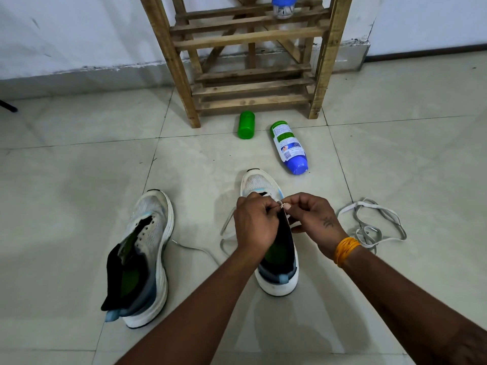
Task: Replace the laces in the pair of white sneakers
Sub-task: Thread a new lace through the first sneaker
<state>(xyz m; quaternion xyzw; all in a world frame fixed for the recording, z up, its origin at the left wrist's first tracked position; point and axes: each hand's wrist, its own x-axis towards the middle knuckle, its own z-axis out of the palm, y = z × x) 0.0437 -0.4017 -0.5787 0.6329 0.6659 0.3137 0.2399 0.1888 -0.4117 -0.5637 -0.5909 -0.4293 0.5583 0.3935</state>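
The lace (227,234) we are working with is a soft, flat, pale cord, light and limp, so it will flop wherever it is not held; we judge the stiff tip to be the only part worth steering, pinched close to its end. It trails in loops on the floor tiles left of the right-hand sneaker (274,248), which stands upright with its toe pointing away from us, white mesh upper, black lining, green insole, thick white sole. Our left hand (254,225) and right hand (313,222) meet over the eyelets near the toe, fingers curled, both pinching the lace end where they touch; which eyelet it is entering we cannot tell. The shoe itself looks light and may slide on smooth tile, so steadying its upper seems wise. The other sneaker (143,256) sits well apart to the left, unlaced, tongue flopped out. A second lace (374,225) lies tangled on the floor just right of our right wrist.
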